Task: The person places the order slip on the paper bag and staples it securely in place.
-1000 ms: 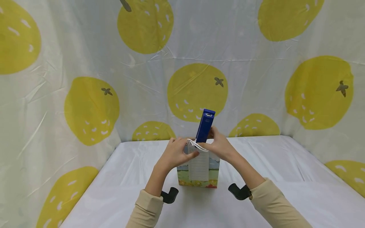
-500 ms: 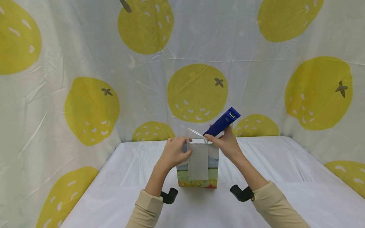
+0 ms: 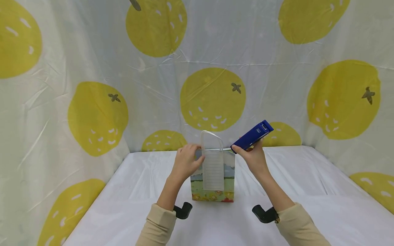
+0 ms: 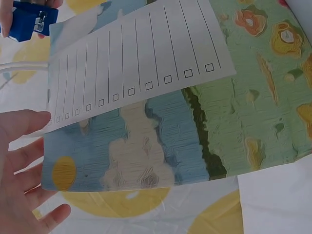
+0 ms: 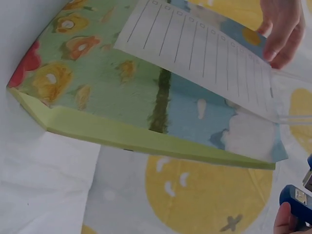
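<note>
A paper gift bag (image 3: 197, 187) with a painted landscape and flowers stands upright on the table. A lined sheet with checkboxes (image 3: 213, 172) lies against its front, its top near the bag's upper edge. My left hand (image 3: 186, 163) pinches the bag's upper left edge, thumb at the sheet's top corner in the left wrist view; the fingertips are partly hidden behind the bag. To the right of the bag, my right hand (image 3: 254, 160) holds a blue stapler (image 3: 252, 136) tilted up to the right. In the right wrist view only part of the stapler (image 5: 295, 199) shows.
A white cord handle (image 3: 212, 132) arches above the bag's rim. White cloth (image 3: 147, 184) covers the table, and a curtain with yellow fruit prints (image 3: 212, 99) hangs behind and at the sides. A dark camera mount sits on each wrist.
My right hand has drawn the stapler away from the bag's top, to the right, tilting it over. The cord handle has risen upright. My left hand stays at the bag's upper left edge.
</note>
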Tool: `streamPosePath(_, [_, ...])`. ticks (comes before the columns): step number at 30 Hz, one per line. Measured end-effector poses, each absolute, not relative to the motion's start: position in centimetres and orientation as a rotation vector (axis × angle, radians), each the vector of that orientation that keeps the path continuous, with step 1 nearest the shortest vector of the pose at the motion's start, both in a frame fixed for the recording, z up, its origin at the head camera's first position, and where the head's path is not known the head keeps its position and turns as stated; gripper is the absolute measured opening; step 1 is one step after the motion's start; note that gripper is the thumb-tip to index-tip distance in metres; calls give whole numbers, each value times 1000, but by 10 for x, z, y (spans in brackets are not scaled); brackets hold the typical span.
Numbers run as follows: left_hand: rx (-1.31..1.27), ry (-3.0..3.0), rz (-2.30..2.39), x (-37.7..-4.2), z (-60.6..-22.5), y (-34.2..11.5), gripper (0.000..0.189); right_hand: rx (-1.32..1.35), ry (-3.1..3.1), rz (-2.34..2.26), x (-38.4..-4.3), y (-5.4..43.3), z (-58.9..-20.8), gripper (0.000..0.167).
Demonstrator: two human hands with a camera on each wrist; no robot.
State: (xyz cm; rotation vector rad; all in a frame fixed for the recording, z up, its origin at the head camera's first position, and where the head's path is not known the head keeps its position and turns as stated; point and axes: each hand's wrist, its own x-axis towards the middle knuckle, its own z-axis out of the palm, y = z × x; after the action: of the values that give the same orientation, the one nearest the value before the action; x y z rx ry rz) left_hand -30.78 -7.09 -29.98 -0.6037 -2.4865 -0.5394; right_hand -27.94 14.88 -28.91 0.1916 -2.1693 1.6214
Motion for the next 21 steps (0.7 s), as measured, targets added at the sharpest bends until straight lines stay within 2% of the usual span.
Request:
streamPosePath(11, [-551, -2440, -586, -307, -304, -72, 43, 94, -2109, 1681, -277, 162, -315, 99])
streamPosePath(14, [-535, -2404, -627, -306, -306, -74, 45, 73, -2076, 1665, -277, 165, -325, 92])
streamPosePath(21, [-509, -2379, -732, -304, -314, -83, 50, -19, -2039, 1572, -275, 171, -347, 61])
